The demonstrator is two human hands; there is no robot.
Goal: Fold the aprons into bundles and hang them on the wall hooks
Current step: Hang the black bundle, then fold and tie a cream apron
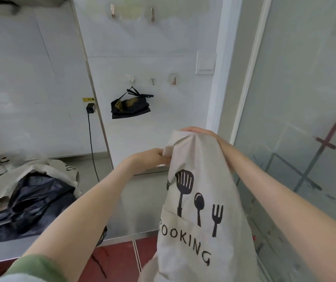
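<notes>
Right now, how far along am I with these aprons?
Done: one black bundle hangs on a wall hook. In hand: your left hand and right hand hold the COOKING apron, not yet folded. Left: a black apron and a beige apron lie loose on the counter.

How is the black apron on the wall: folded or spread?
Folded. The black apron hangs as a compact bundle, by its strap, from a hook.

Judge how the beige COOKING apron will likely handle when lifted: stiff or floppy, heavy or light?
Probably floppy: the beige apron hangs in soft folds from the right hand, creases fanning from the grip. Likely light: the left hand holds a corner up with just a pinch.
</notes>
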